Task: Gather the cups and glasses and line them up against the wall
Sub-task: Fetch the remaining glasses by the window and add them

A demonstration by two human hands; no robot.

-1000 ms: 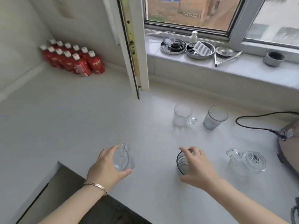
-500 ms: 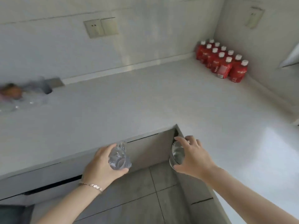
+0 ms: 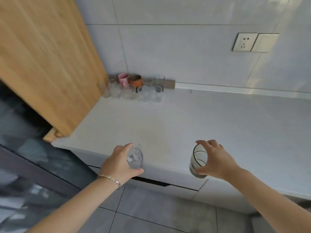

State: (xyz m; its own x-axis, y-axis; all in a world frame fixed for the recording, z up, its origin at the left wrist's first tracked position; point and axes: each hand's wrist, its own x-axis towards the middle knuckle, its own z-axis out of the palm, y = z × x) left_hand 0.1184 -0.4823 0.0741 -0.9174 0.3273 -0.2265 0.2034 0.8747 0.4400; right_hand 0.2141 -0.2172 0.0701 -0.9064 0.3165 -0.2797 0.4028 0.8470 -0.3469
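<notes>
While the left hand (image 3: 120, 163) grips a clear mug (image 3: 135, 157) and the right hand (image 3: 216, 161) a dark-rimmed glass (image 3: 198, 159) over the counter's (image 3: 185, 125) front edge, more cups (image 3: 134, 87) crowd its back-left corner

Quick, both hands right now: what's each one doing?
Left hand: closed around a clear glass mug, carried at the counter edge.
Right hand: closed around a dark-rimmed glass, held tilted above the counter edge.

Clear glass mug with handle (image 3: 135, 157): held above the counter's front edge, roughly upright. Smoky dark-rimmed glass tumbler (image 3: 197, 161): held, tilted, mouth toward the wall. Cluster of clear glasses (image 3: 144, 93), pink cup (image 3: 123, 79), orange cup (image 3: 136, 80): standing against the wall.
</notes>
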